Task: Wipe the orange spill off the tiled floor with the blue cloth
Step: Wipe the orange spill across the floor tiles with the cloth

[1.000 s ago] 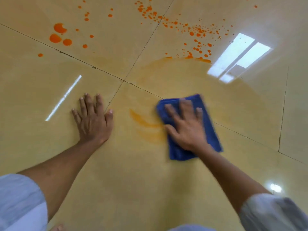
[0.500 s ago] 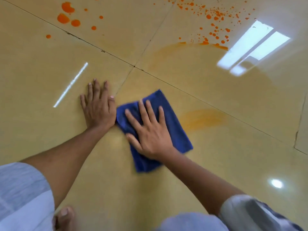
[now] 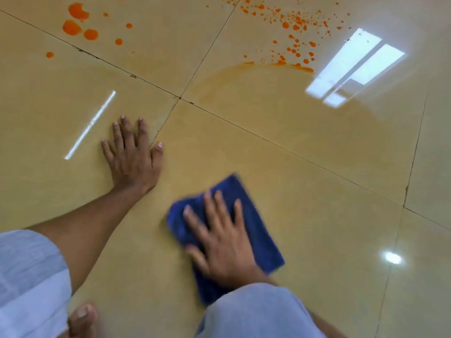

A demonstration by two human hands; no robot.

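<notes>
Low in the frame's centre, the right hand (image 3: 227, 242) presses flat, fingers spread, on the cloth (image 3: 258, 230), blurred, probably mid-stroke. Left hand (image 3: 133, 157) lies open on bare floor (image 3: 317, 191), holding nothing. Spill (image 3: 292, 32) remains upper right, with blobs (image 3: 78, 23) upper left.

1. you are indoors, likely in a home: glossy beige tiled floor (image 3: 305, 181) with dark grout lines (image 3: 244, 128).
2. a window reflection (image 3: 353, 67) gleams on the tiles.
3. a bare foot (image 3: 81, 318) rests on the floor.
</notes>
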